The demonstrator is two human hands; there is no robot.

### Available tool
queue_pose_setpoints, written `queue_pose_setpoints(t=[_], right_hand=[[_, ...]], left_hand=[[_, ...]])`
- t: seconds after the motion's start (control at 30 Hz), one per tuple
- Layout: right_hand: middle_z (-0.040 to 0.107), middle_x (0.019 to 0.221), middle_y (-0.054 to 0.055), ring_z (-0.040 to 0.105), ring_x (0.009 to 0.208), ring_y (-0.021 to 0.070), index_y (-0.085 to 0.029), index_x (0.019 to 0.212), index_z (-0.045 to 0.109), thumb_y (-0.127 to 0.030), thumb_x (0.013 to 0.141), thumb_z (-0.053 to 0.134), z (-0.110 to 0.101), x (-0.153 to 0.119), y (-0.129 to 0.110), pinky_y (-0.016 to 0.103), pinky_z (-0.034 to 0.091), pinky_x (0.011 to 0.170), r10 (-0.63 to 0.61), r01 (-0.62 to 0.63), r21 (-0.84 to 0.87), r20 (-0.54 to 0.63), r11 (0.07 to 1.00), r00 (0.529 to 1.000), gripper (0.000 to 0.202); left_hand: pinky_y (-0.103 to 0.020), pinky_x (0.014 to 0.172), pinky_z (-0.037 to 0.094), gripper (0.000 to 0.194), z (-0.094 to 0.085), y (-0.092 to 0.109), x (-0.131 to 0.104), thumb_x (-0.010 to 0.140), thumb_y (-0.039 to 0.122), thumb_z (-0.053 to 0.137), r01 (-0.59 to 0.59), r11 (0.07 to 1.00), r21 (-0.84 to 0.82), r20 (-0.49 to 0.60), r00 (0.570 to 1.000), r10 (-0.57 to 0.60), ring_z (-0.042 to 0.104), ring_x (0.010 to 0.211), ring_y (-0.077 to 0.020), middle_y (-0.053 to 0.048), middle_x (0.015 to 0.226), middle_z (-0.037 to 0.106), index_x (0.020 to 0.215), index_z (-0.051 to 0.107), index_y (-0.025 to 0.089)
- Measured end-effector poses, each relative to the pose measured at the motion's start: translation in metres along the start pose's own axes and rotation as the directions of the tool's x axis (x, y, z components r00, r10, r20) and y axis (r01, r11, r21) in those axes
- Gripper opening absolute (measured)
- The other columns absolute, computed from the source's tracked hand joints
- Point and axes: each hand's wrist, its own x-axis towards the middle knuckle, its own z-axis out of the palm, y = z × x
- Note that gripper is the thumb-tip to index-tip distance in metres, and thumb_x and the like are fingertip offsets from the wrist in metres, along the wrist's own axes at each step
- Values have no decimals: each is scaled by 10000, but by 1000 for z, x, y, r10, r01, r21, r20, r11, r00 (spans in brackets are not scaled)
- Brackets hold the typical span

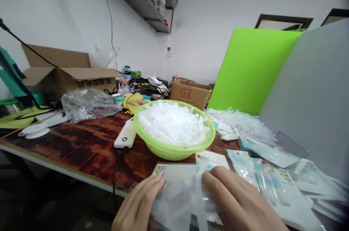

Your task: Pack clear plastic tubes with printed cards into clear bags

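At the front edge of the table my left hand [140, 202] is closed on the left side of a clear plastic packet [174, 203], its fingers bent against it. My right hand [237, 194] grips the packet's right side, where a pale strip stands up by the fingers. Inside are whitish pieces and what looks like a printed card; motion blur hides the details. Just beyond the hands stands a light green bowl [174, 154] heaped with white translucent plastic pieces [173, 122]. Several printed packets [272, 183] lie to the right of my right hand.
Left of the bowl lies a white device [125, 134] with a cable over the table edge. Cardboard boxes [191, 93], crumpled plastic [91, 104] and a yellow cloth [132, 102] sit farther back. A bright green panel [253, 67] and a grey panel [311, 93] rise at the right.
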Motion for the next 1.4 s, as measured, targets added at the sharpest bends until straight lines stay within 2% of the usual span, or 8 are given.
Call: queue_pose_setpoints(t=[0.2,0.4,0.53,0.77,0.97,1.13,1.27,1.4], right_hand=[[670,767,145,614,654,252,-70,1167,571,-16,789,325,38,-21,-22,329,509,520,12,-57,-335,-133,941,991,454],[674,1061,99,633,954,265,-167,1386,392,-223,860,451,21,-36,-16,356,550,792,16,-21,105,45,994,999,532],[643,1166,71,629,1035,231,-258,1311,445,-278,872,522,-3,-44,-9,312,555,837,161,-214,478,150,852,975,447],[709,934,9,685,807,174,-241,762,565,-297,758,712,33,-54,-31,233,570,679,668,-443,713,-46,543,743,158],[642,1147,37,636,999,195,-297,1030,655,-324,912,493,33,-70,-27,313,542,815,472,-358,634,-13,686,882,202],[693,1094,37,635,947,278,-328,1266,547,-391,941,354,31,-101,-23,435,474,797,296,-226,259,-279,939,913,383],[652,1182,-12,592,1073,284,-303,1369,431,-434,949,293,17,-93,-21,441,445,844,145,-138,144,-38,980,989,461],[589,1275,9,564,1129,263,-319,1371,404,-481,935,337,-4,-86,-18,436,447,928,181,-238,286,212,928,960,470]], left_hand=[[-301,926,396,348,-5,20,18,858,55,352,-148,972,185,-41,987,158,637,964,-185,-64,994,726,1054,636,104],[-319,947,376,367,-7,27,18,847,26,352,-147,980,133,-22,988,151,594,1041,-199,-75,1051,708,1088,624,79],[-320,914,409,348,-5,31,14,858,40,351,-158,986,62,-29,987,160,597,1045,-201,-75,1024,715,1077,619,75],[-351,936,397,322,5,53,11,907,103,371,-180,982,61,-95,978,185,621,1014,-205,-72,1044,714,1052,658,105],[-345,944,403,384,5,47,6,838,22,372,-179,983,-47,9,984,180,550,1143,-218,-97,1139,671,1139,601,86],[-326,915,433,375,10,50,5,879,72,312,-176,972,-156,-6,984,177,525,1170,-209,-125,1116,671,1140,581,73],[-374,922,436,355,17,55,10,894,78,332,-257,955,-151,-39,966,254,534,1166,-249,-105,1106,681,1120,606,97],[-339,919,441,345,27,51,7,882,52,351,-263,947,-186,7,963,269,577,1105,-216,-95,1082,691,1109,608,92]])
